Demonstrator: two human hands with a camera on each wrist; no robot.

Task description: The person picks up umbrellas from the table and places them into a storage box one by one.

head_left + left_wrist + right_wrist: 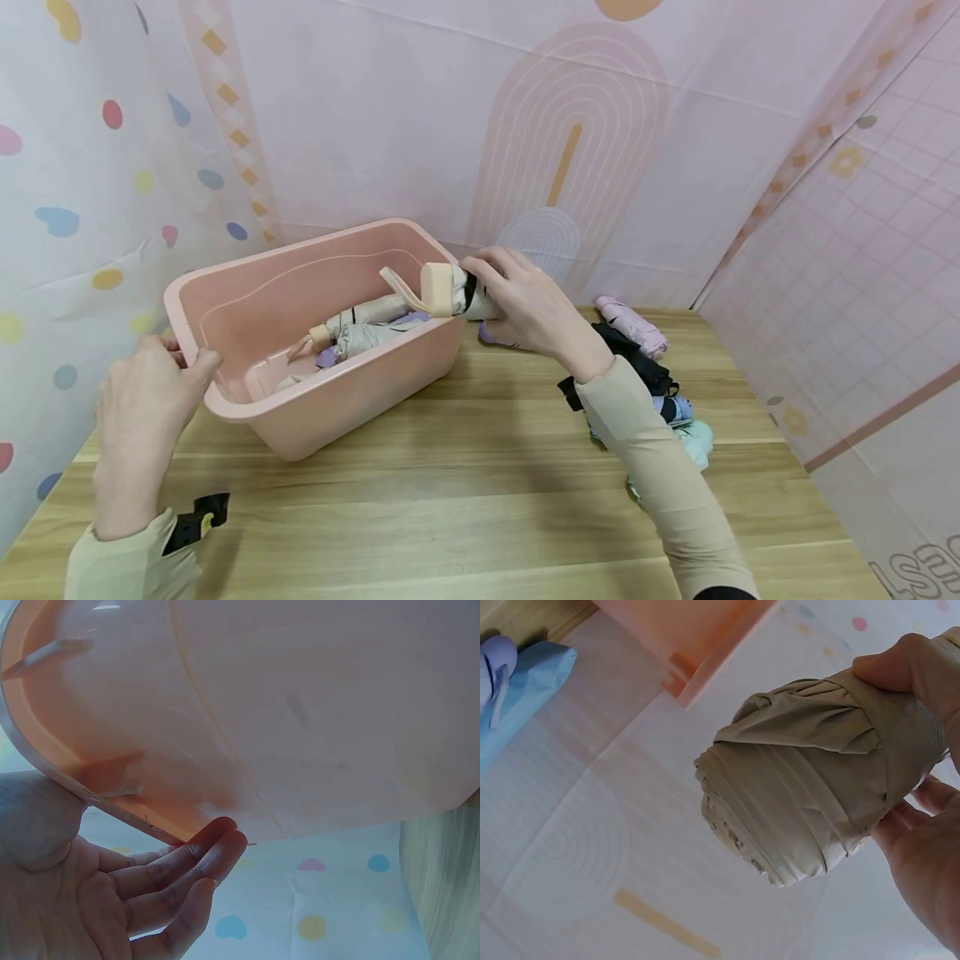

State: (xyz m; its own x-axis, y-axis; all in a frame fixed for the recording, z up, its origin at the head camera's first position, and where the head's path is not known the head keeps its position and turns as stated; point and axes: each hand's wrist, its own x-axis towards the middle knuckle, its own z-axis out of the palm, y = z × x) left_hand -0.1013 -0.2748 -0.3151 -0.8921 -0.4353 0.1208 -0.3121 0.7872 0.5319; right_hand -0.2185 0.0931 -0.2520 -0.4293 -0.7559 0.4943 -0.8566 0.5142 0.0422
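- Fingers of the right hand [528, 304] are curled partway round a rolled, pale grey-beige fabric umbrella [802, 780], thumb on one side and fingertips on the other, the gap between them filled by the thick roll.
- Held up off the table, the umbrella sits at the right end of a pink plastic bin [352, 400]; whether it touches the rim, I cannot tell.
- Just left of those fingers come a black band round the cloth, the blunt cream handle [437, 290], and a pale strap loop [401, 290] standing out over the bin. Opposite the handle, the cloth's ruffled end shows beyond the fingers.
- Thumb and fingers of the left hand [150, 387] pinch the bin's rim at its left end, well apart from the right fingers.
- Weight is probably modest, easy for one hand. The wrapped cloth looks soft and wrinkled, likely stiffer at its core; its smooth weave could slide or twist under a loose thumb.
- Best hold, I judge, is where the fingers are: round the roll near the handle. The handle looks hard and would make a firm second grip; the strap seems too floppy to steer by.
- Below and left of the right fingers, another grey rolled umbrella [375, 335] lies inside the bin; to their right, on the wood-grain table [450, 517], lies a lilac roll [632, 325].
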